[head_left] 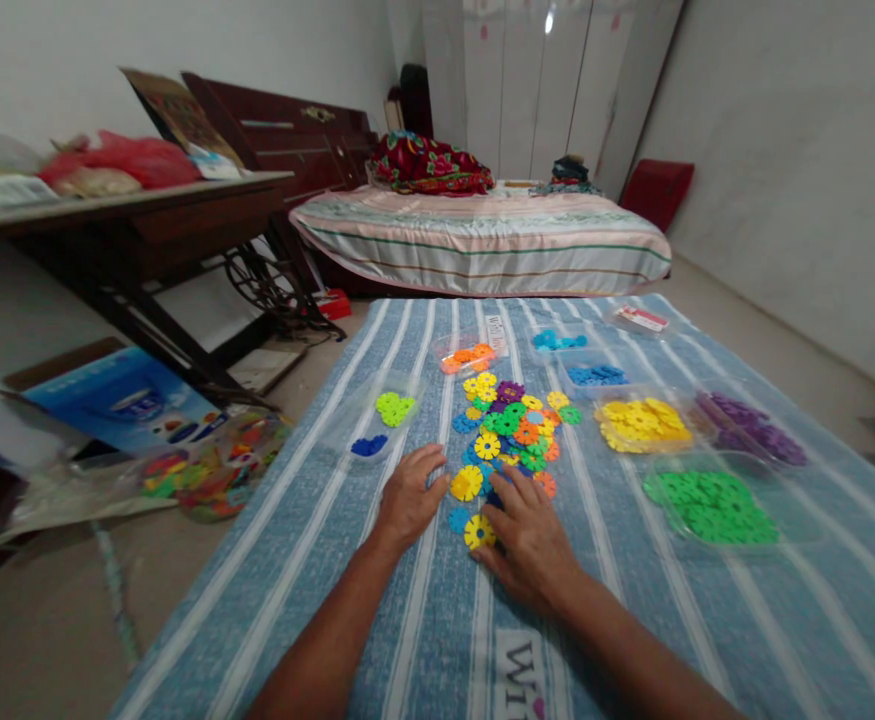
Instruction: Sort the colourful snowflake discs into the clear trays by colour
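Loose snowflake-shaped plastic discs in several colours lie in a mixed pile in the middle of the striped cloth. My left hand (411, 497) rests at the pile's left edge, fingers stretched out and thumb apart, holding nothing I can see. Close to its thumb lies a yellow disc (466, 484). My right hand (531, 530) reaches over the near part of the pile with its fingers spread. Its thumb is at the edge of another yellow disc (480, 533), and its fingertips cover some dark blue pieces. A light blue disc (459, 520) lies between the hands.
Sorted discs fill clear containers on the right: green discs (718, 507), yellow discs (643, 424), purple discs (756, 428) and blue discs (596, 375). Orange discs (470, 357) sit in one behind the pile. Lime discs (394, 408) and dark blue discs (369, 445) share the left one.
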Demonstrator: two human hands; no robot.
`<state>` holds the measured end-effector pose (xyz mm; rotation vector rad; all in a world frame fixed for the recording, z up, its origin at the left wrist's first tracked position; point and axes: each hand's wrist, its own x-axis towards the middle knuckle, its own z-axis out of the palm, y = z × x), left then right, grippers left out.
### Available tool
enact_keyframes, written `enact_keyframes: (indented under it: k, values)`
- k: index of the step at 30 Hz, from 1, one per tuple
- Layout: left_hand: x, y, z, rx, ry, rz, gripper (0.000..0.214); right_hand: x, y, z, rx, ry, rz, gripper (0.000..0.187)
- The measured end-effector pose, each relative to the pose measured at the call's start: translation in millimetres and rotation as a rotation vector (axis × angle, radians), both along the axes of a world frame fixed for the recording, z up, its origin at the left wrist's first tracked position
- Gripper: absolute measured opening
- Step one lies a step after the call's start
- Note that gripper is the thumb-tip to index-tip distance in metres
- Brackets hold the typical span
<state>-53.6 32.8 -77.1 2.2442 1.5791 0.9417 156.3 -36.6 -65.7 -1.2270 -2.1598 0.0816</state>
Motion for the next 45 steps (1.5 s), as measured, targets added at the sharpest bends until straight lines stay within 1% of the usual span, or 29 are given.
enact_keyframes:
  k: [2, 4, 8, 10, 11, 12, 14, 15, 17, 18, 19, 20, 21, 22, 24, 26, 29, 31, 34, 37, 41, 45]
  values:
    - [1.4, 0.2, -2.8, 0.052, 0.034, -0.006, 0.023, -4.9, -4.2, 1.4, -0.049, -0.031, 0.016, 0.026]
    - [2.4, 1.3, -4.8, 0.088, 0.058, -0.013, 0.023, -7.0, -6.1, 0.3, -0.057, -0.006, 0.020, 0.023]
    - [2.2, 2.3, -5.5, 0.109, 0.073, -0.019, 0.023, -5.1, -4.4, 0.1, -0.022, 0.158, 0.074, 0.006]
    - [1.7, 1.8, -4.5, 0.098, 0.073, -0.019, 0.023, 2.9, 1.2, 5.5, -0.011, 0.248, 0.089, 0.008]
    - [1.6, 1.4, -3.8, 0.089, 0.072, -0.019, 0.023, 10.3, 6.0, 10.1, 0.001, 0.277, 0.074, 0.009]
    - [1.4, 1.0, -3.1, 0.078, 0.071, -0.019, 0.023, 20.4, 12.1, 15.8, 0.025, 0.292, 0.041, 0.011]
    - [1.5, 0.3, -1.9, 0.057, 0.069, -0.020, 0.024, 47.8, 27.0, 29.3, 0.110, 0.281, -0.084, 0.013]
    - [1.6, 0.1, -1.5, 0.049, 0.068, -0.020, 0.025, 63.6, 34.8, 36.2, 0.179, 0.262, -0.173, 0.015]
    - [1.9, -0.1, -0.8, 0.040, 0.065, -0.018, 0.026, 93.8, 47.6, 47.7, 0.309, 0.195, -0.393, 0.014]
    - [2.1, -0.1, -0.6, 0.038, 0.063, -0.018, 0.026, 105.4, 51.4, 51.1, 0.346, 0.158, -0.488, 0.015]
    - [2.3, 0.1, -0.4, 0.037, 0.060, -0.017, 0.026, 113.4, 53.0, 52.5, 0.365, 0.128, -0.545, 0.016]
    - [2.4, 0.3, -0.2, 0.036, 0.058, -0.017, 0.025, 117.0, 52.3, 51.4, 0.366, 0.111, -0.560, 0.017]
    - [2.5, 0.5, -0.1, 0.036, 0.056, -0.016, 0.025, 116.2, 49.6, 48.1, 0.350, 0.106, -0.531, 0.017]
    - [2.6, 0.7, 0.1, 0.036, 0.054, -0.016, 0.024, 111.4, 45.2, 42.6, 0.323, 0.112, -0.469, 0.017]
    - [2.7, 0.9, 0.6, 0.034, 0.052, -0.015, 0.023, 93.5, 33.6, 27.5, 0.251, 0.137, -0.310, 0.015]
    - [2.8, 0.8, 1.1, 0.030, 0.050, -0.014, 0.023, 71.5, 21.4, 11.4, 0.180, 0.152, -0.191, 0.014]
    - [3.0, 0.2, 1.7, 0.024, 0.047, -0.020, 0.023, 45.2, 7.4, -4.9, 0.102, 0.121, -0.095, 0.015]
    - [3.3, -0.2, 2.0, 0.022, 0.048, -0.020, 0.023, 35.1, 1.7, -8.7, 0.062, 0.064, -0.073, 0.020]
    - [3.8, -0.3, 2.6, 0.026, 0.049, -0.016, 0.023, 27.7, -3.3, -8.7, 0.012, -0.006, -0.078, 0.029]
    - [4.0, -0.6, 3.6, 0.031, 0.045, -0.019, 0.023, 25.4, -6.0, -9.8, 0.005, -0.007, -0.083, 0.030]
    - [3.8, -0.8, 3.9, 0.033, 0.038, -0.032, 0.023, 27.3, -5.4, -14.8, -0.012, 0.095, -0.069, 0.024]
    - [3.7, -0.6, 1.8, 0.040, -0.008, -0.035, 0.021, 33.0, -1.7, -13.0, -0.111, 0.283, -0.102, 0.008]
